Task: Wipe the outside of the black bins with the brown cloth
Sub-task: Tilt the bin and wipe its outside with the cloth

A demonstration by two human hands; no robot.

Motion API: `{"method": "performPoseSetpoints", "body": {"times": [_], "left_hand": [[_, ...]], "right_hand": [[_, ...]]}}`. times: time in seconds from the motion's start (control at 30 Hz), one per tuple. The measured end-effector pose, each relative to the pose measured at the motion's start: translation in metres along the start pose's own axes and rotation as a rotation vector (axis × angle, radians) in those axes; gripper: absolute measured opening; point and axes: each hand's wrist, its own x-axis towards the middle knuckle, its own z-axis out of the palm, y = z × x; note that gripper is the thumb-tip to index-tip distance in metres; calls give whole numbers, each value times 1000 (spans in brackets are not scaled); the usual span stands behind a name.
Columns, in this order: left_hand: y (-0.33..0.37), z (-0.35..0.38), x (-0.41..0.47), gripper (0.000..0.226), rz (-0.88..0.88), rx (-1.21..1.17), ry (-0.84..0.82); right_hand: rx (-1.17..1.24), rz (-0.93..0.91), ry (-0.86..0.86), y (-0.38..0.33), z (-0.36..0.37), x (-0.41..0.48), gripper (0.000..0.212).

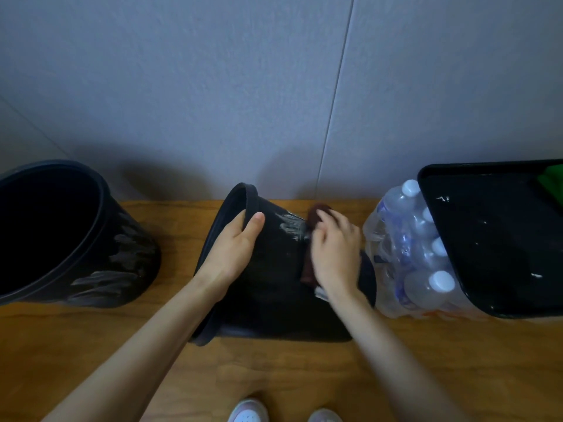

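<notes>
A black bin (274, 269) lies tilted on its side on the wooden floor at the centre, its mouth facing left. My left hand (234, 242) grips its rim, thumb on the outside wall. My right hand (335, 251) presses the brown cloth (313, 217) against the bin's outer wall near its base; the hand covers most of the cloth. White smears (291, 225) mark the wall just left of the cloth. A second black bin (76, 239) stands at the left, with whitish smears on its side.
A shrink-wrapped pack of water bottles (408, 254) sits right of the tilted bin. A black rectangular bin (499, 239) with something green inside stands at the far right. The grey wall (274, 86) is behind. My shoes (249, 412) show at the bottom.
</notes>
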Motion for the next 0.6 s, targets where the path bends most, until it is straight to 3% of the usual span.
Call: {"method": "performPoseSetpoints", "body": {"times": [0.13, 0.23, 0.43, 0.6], "left_hand": [[-1, 6, -3, 18, 30, 45, -5], [2, 6, -4, 19, 39, 56, -27], [-1, 1, -6, 21, 24, -3, -39], [1, 10, -6, 20, 57, 17, -53]], "right_hand": [[78, -150, 41, -48, 7, -11, 40], [49, -189, 60, -31, 4, -12, 42], [-150, 175, 18, 65, -6, 3, 38], [-96, 277, 7, 55, -9, 8, 37]]}}
